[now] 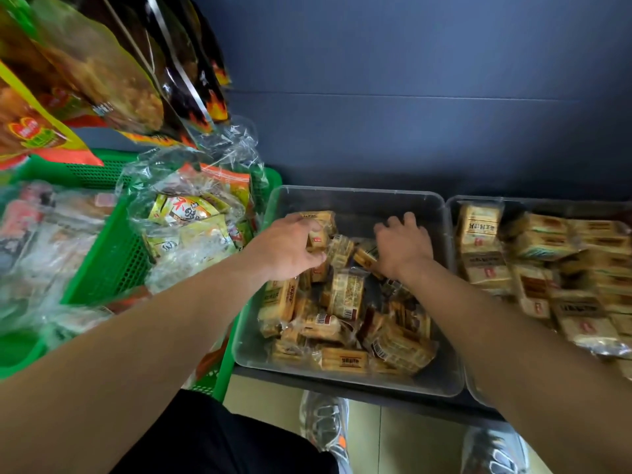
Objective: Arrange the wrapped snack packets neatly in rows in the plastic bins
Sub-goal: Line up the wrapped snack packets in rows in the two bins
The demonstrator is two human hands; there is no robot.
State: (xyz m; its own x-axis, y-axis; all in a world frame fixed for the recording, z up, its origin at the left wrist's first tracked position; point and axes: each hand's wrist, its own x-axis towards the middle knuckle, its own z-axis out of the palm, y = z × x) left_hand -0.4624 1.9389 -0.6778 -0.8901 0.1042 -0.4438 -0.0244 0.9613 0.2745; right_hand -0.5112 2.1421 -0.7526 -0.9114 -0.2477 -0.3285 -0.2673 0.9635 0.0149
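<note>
Back wall (410, 97): dark blue panel behind everything.
Green basket (113, 254): mesh plastic, on my left, touching the centre bin's left side.
Hanging bags (102, 80): big snack bags, top left, above the green basket, blurred.
Centre bin (359, 200): clear plastic, straight in front of me; both my hands are inside it.
Right bin (533, 201): clear plastic, just beside the centre bin.
Clear bag (191, 220): transparent sack of green-yellow packets, sits in the green basket.
Loose snack packets (345, 295): brown-and-tan wrapped, jumbled at all angles, fill the near and middle part of the centre bin; the far strip shows bare floor.
Stacked snack packets (533, 268): same kind, in the right bin, laid roughly in rows, a few tilted.
My left hand (290, 244): at the bin's far left, fingers over and thumb under, gripping a packet.
Gripped packet (316, 239): tan wrapper with a small red mark, held against other packets at the far left.
My right hand (403, 244): palm down at mid-bin, fingers curled downward; cannot tell whether it holds anything, the fingertips are hidden.
My shoes (325, 425): grey trainers, on pale floor below the bins.
</note>
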